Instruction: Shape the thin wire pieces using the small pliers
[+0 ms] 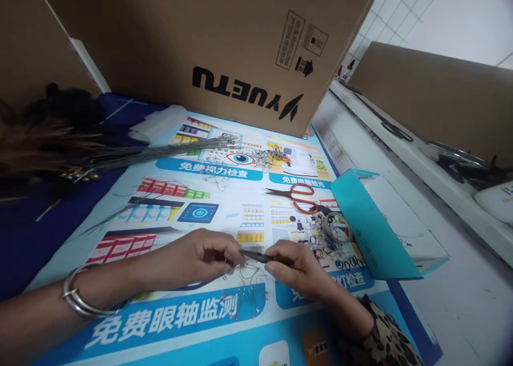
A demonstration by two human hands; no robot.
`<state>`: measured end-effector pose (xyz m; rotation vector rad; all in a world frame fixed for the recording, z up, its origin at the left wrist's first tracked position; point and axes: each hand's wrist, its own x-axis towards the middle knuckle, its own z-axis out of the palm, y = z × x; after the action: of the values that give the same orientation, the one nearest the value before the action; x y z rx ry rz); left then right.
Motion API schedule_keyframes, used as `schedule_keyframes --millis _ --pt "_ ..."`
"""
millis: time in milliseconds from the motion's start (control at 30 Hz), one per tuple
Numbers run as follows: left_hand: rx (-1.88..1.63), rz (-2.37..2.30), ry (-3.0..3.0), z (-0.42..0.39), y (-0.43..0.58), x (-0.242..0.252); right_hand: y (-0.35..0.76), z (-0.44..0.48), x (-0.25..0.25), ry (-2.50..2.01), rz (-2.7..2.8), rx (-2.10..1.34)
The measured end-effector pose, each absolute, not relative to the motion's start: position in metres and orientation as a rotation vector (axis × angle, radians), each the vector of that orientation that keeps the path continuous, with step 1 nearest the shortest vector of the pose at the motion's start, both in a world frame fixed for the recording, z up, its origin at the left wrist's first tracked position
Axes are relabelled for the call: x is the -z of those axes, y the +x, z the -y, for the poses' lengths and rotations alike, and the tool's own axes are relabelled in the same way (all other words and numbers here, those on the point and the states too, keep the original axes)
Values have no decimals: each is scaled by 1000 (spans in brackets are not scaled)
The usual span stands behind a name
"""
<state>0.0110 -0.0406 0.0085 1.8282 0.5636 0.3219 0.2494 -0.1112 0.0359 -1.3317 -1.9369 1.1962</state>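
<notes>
My right hand is closed around dark slim pliers. Their jaws point left and reach the fingertips of my left hand. The fingers of that hand are pinched on a small piece of thin wire, whose exact shape is too fine to make out. Just below and between both hands lie loose thin wire pieces, some with tiny pink bits. Scissors with red handles rest beyond my right hand. A pile of small rings and wire bits lies to its right.
A large cardboard box stands at the back. On the left, a bundle of long thin wires lies beside brown feathery material. An open turquoise box stands at the right, by a white ledge. A printed sheet covers the table.
</notes>
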Motion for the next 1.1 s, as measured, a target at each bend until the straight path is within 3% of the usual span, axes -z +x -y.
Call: schedule_keyframes --millis 633,1100 --pt "-224 -534 1377 38 13 -7 245 112 -34 -1279 1998 -1118" --pt "-217 -559 1398 35 11 -8 245 113 -36 -1305 2026 -1130"
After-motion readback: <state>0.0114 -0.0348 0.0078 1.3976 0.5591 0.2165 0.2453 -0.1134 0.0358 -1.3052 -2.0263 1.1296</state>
